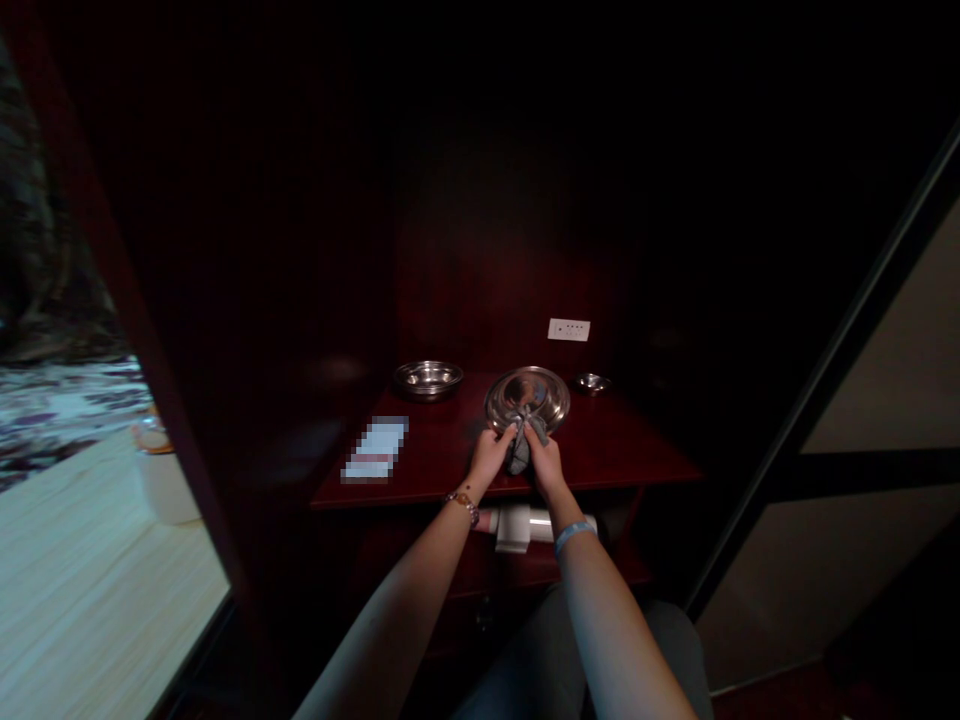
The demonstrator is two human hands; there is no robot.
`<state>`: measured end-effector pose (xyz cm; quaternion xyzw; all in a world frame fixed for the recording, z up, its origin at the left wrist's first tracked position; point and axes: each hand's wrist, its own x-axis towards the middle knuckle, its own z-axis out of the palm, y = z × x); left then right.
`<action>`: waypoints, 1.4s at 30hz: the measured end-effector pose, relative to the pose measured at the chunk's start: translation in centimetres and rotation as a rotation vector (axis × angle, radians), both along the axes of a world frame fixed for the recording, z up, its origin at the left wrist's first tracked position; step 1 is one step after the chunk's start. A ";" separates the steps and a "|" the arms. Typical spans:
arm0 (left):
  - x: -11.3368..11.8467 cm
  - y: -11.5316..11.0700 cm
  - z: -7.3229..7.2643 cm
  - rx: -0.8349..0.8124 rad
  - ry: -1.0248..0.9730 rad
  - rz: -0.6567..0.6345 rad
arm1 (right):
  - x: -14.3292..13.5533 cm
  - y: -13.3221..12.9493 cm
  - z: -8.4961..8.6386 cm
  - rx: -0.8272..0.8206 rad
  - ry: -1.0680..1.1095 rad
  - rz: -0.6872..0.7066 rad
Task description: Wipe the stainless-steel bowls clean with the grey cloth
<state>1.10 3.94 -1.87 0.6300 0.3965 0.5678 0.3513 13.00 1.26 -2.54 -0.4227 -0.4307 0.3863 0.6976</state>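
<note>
A shiny round metal lid or plate (551, 392) is held tilted up over the dark red shelf (435, 470). My left hand (491, 450) pinches a grey cloth (519, 458) at the near rim of the metal piece. Beside it, my right hand (544, 452) grips the same cloth, with both thumbs on top and close together. The cloth bunches between the two hands and hangs below them. Fingers under the metal piece are hidden.
Stacked metal bowls (428, 378) stand at the back left, a small metal bowl (592, 383) at the back right. A blurred pale sheet (376, 448) lies left. White rolls (517, 527) are below. A wall socket (568, 329) is behind; a container (169, 480) stands on a light table (82, 580).
</note>
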 end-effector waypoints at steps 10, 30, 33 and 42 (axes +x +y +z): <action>-0.3 -0.8 0.7 0.028 -0.116 0.204 | -0.1 0.7 -0.6 -0.016 0.025 0.019; -0.2 -0.6 0.1 0.033 0.109 0.033 | 0.1 0.5 -0.5 0.003 -0.018 -0.026; -0.2 -0.6 0.1 0.030 0.114 0.043 | 0.1 0.5 -0.5 0.002 -0.024 -0.019; -0.2 -0.7 0.2 0.035 0.055 0.008 | 0.0 0.1 -0.3 0.000 -0.013 -0.025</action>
